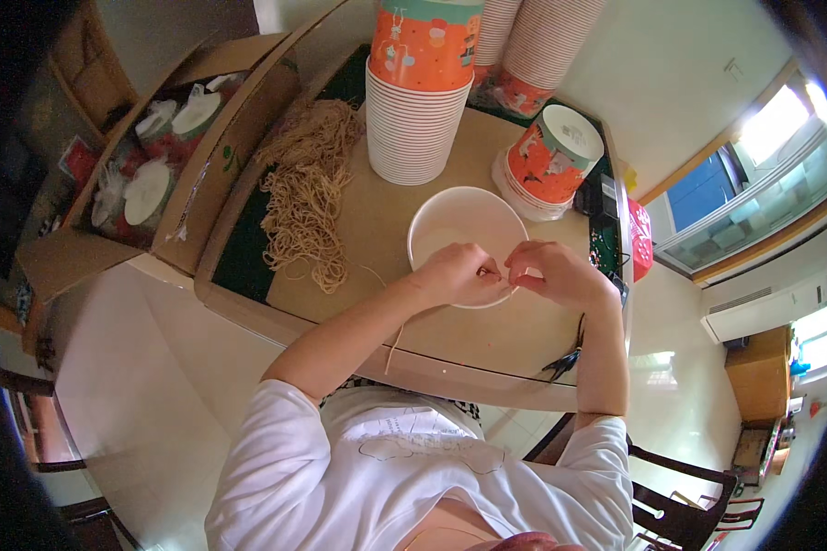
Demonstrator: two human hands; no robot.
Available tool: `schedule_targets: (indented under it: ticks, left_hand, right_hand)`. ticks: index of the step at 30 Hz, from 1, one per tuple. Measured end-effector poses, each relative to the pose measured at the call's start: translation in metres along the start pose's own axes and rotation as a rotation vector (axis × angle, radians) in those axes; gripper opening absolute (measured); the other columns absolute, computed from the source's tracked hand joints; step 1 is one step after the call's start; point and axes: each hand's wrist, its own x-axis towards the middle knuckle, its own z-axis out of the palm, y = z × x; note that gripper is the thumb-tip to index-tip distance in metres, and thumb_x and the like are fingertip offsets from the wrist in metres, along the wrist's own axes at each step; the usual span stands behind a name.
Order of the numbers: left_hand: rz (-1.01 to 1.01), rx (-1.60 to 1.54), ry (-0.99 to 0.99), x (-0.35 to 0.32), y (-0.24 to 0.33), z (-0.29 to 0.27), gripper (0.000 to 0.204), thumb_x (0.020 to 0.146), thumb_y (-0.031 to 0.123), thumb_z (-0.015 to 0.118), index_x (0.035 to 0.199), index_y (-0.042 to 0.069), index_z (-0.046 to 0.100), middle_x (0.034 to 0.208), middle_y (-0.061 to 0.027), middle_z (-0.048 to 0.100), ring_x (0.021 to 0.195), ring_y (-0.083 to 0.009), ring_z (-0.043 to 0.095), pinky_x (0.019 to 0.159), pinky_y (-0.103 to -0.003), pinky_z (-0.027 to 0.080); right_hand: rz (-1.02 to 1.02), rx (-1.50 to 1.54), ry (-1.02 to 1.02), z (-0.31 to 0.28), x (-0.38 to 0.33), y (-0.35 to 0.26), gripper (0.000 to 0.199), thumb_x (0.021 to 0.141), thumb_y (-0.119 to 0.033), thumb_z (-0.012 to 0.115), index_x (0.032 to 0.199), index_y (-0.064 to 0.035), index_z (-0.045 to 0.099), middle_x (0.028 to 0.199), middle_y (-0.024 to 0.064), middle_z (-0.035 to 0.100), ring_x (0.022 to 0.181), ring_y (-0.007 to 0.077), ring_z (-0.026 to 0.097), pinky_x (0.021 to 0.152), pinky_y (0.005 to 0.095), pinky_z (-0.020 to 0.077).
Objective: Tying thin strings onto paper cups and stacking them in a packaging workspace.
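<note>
A white paper bucket (450, 216) stands on the table in front of me, its open mouth facing up. My left hand (459, 274) is closed in a pinch over the near rim. Beside it my right hand (560, 271) also pinches, thumb and forefinger close to the left fingertips. Whatever the fingers hold is too small to make out. A strand of tan string (395, 344) shows below my left forearm and hangs toward the table's front edge. Farther left lies a loose heap of the same string (312, 184).
Behind the bucket rises a tall stack of paper buckets (413, 119). Upturned orange printed buckets (547, 165) sit at the right. A dark slender tool (568, 358) lies near the front right edge. An open cardboard box (220, 138) with wrapped buckets stands left.
</note>
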Motion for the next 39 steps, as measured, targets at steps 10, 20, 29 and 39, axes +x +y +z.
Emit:
schedule_targets:
  ticks: [10,20,29,39]
  left_hand:
    - [-0.117,-0.051,0.048,-0.003,0.014,-0.004,0.020,0.080,0.022,0.065,0.089,0.004,0.068,0.074,-0.0143,0.066,0.068,-0.0224,0.065,0.063,-0.033,0.049]
    - [-0.025,-0.316,0.118,0.000,0.010,0.002,0.020,0.084,0.019,0.063,0.078,0.000,0.064,0.069,-0.0074,0.065,0.062,-0.0120,0.059,0.059,-0.031,0.047]
    - [-0.126,-0.700,-0.142,0.004,0.008,0.003,0.026,0.089,0.026,0.060,0.083,0.002,0.068,0.077,-0.0008,0.067,0.068,-0.0097,0.058,0.062,-0.028,0.046]
    - [-0.194,-0.768,-0.111,0.002,0.014,-0.009,0.017,0.086,0.018,0.066,0.096,0.005,0.072,0.074,0.0023,0.063,0.061,-0.0030,0.049,0.055,-0.022,0.040]
  right_hand:
    - [0.028,0.158,0.327,0.024,0.013,0.011,0.009,0.081,0.000,0.057,0.090,-0.0009,0.059,0.079,0.0128,0.062,0.069,0.0271,0.059,0.065,0.0330,0.0470]
    - [0.049,0.261,0.465,0.040,0.019,0.019,0.010,0.081,0.002,0.058,0.091,-0.0007,0.061,0.080,0.0113,0.062,0.076,0.0238,0.063,0.068,0.0332,0.0478]
    - [0.051,0.397,0.551,0.046,0.022,0.020,0.011,0.082,0.003,0.058,0.092,-0.0006,0.061,0.081,0.0101,0.065,0.076,0.0161,0.063,0.069,0.0280,0.0486]
    - [0.119,0.083,0.874,0.059,0.003,0.007,0.007,0.079,-0.001,0.063,0.085,-0.0021,0.060,0.084,0.0107,0.061,0.081,0.0296,0.059,0.074,0.0372,0.0474]
